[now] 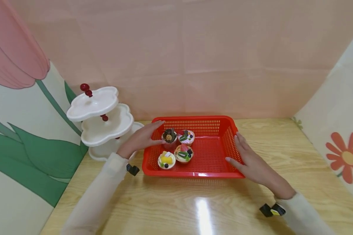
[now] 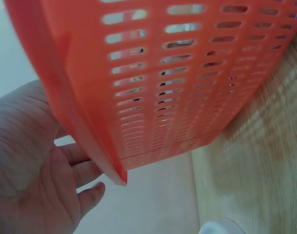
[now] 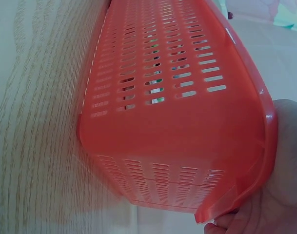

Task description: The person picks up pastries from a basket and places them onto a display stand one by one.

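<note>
On the table stands a red slotted plastic basket (image 1: 207,156) with several decorated cupcakes in its left half. Among them are a dark-topped cupcake (image 1: 169,135), a cupcake with yellow fruit (image 1: 166,160) and one with strawberry and green slices (image 1: 183,153). My left hand (image 1: 142,138) is at the basket's left rim, its thumb reaching over the inside beside the dark-topped cupcake. At the right rim is my right hand (image 1: 251,163), fingers along the outside and thumb over the basket. Both hands have loosely extended fingers; in the wrist views the rim partly hides them.
To the left of the basket, close to my left forearm, stands a white three-tier stand (image 1: 107,125) with red knobs. A pink backdrop (image 1: 200,65) rises behind the wooden table (image 1: 164,202). Flower-printed panels (image 1: 335,137) flank it on either side.
</note>
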{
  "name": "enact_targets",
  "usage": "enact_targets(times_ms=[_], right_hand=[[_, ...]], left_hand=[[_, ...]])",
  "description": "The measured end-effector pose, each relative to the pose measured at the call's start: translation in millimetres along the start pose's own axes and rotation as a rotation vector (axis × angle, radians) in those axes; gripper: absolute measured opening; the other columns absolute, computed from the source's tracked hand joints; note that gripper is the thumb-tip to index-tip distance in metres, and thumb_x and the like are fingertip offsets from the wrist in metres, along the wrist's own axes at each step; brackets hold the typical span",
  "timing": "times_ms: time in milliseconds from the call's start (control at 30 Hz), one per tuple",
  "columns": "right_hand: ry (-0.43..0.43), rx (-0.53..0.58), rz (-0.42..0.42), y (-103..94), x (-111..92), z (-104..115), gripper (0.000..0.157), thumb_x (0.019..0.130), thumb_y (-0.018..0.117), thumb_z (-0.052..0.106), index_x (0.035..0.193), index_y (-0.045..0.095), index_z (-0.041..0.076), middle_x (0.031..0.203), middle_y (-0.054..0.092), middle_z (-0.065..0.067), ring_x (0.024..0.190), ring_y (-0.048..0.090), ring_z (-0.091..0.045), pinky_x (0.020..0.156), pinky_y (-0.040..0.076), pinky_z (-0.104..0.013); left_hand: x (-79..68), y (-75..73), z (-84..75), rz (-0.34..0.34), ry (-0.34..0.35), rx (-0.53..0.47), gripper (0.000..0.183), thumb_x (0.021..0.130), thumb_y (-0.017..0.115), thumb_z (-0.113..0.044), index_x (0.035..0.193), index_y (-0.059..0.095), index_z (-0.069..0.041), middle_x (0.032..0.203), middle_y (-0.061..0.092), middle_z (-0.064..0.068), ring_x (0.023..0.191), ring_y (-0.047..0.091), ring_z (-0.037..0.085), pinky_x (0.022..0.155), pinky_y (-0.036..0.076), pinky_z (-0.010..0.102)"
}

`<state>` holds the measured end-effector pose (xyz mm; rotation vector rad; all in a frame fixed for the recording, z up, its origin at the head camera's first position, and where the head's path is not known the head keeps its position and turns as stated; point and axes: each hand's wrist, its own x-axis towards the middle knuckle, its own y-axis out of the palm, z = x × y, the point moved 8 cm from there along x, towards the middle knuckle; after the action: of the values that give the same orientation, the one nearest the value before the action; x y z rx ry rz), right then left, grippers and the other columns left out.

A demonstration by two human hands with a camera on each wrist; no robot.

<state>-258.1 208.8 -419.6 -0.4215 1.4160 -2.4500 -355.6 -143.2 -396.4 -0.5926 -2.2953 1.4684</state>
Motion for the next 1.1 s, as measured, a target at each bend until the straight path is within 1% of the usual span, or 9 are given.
enact_targets(times_ms=[167,333,467,600,700,767,900,1100], right_hand=[[0.006,-0.008,-0.004,-0.9,-0.9,-2.8,0.091,0.101,0.059,0.044,0.159,0.007,-0.004,0.169,-0.003,-0.019,0.153,0.006,-0.042,0.107,0.032,-0.07],[0.013,-0.009,0.004,2.2,-3.2,-6.3,0.091,0.101,0.059,0.045,0.159,0.009,-0.004,0.169,-0.002,-0.019,0.154,0.003,-0.041,0.105,0.036,-0.07],[0.011,-0.006,0.003,2.8,-2.8,-6.0,0.091,0.101,0.058,0.046,0.159,0.01,-0.004,0.169,-0.001,-0.019,0.154,0.003,-0.041,0.107,0.033,-0.07],[0.011,-0.005,0.0,0.5,-0.5,-4.8,0.091,0.101,0.058,0.046,0.159,0.009,-0.004,0.169,-0.001,-0.018,0.154,0.002,-0.039,0.108,0.03,-0.07],[0.014,-0.009,0.004,0.9,-0.1,-5.5,0.091,0.101,0.058,0.046,0.159,0.009,-0.004,0.169,-0.002,-0.018,0.154,0.002,-0.039,0.108,0.031,-0.07],[0.014,-0.01,0.004,1.2,0.0,-6.0,0.091,0.101,0.059,0.044,0.159,0.009,-0.004,0.169,-0.001,-0.018,0.154,0.002,-0.04,0.107,0.031,-0.07],[0.012,-0.009,0.002,1.4,0.1,-6.3,0.091,0.101,0.058,0.046,0.16,0.008,-0.003,0.169,-0.001,-0.018,0.154,0.003,-0.04,0.107,0.031,-0.071],[0.012,-0.008,0.002,1.3,0.3,-5.8,0.09,0.101,0.059,0.044,0.159,0.009,-0.003,0.169,-0.001,-0.018,0.154,0.003,-0.04,0.107,0.031,-0.071]], left_hand=[[7.5,5.0,-1.7,0.031,0.012,-0.032,0.089,0.088,0.079,-0.045,0.158,0.036,-0.01,0.161,0.038,0.012,0.145,0.038,0.036,0.116,0.033,0.055],[16.6,13.3,-2.5,0.079,0.029,-0.029,0.09,0.087,0.079,-0.045,0.158,0.036,-0.011,0.159,0.04,0.009,0.144,0.04,0.032,0.116,0.035,0.051],[22.8,17.5,-2.4,0.097,0.029,-0.012,0.09,0.084,0.083,-0.042,0.156,0.039,-0.011,0.157,0.044,0.008,0.141,0.045,0.029,0.115,0.038,0.049],[27.9,17.8,-4.7,0.114,0.033,0.006,0.09,0.083,0.085,-0.038,0.155,0.041,-0.009,0.156,0.045,0.008,0.141,0.044,0.029,0.116,0.036,0.049],[29.9,19.8,-6.6,0.131,0.044,0.052,0.088,0.082,0.086,-0.037,0.153,0.044,-0.007,0.153,0.048,0.01,0.14,0.046,0.03,0.116,0.036,0.049],[31.1,20.9,-7.0,0.134,0.055,0.095,0.086,0.081,0.086,-0.039,0.151,0.047,-0.006,0.15,0.052,0.011,0.138,0.048,0.03,0.115,0.037,0.048],[33.1,23.7,-5.6,0.13,0.077,0.177,0.086,0.079,0.087,-0.042,0.147,0.051,-0.004,0.146,0.056,0.012,0.135,0.052,0.029,0.115,0.038,0.045],[35.1,27.6,-2.0,0.137,0.061,0.215,0.085,0.079,0.087,-0.044,0.145,0.053,-0.003,0.142,0.059,0.012,0.13,0.056,0.028,0.116,0.036,0.045]])
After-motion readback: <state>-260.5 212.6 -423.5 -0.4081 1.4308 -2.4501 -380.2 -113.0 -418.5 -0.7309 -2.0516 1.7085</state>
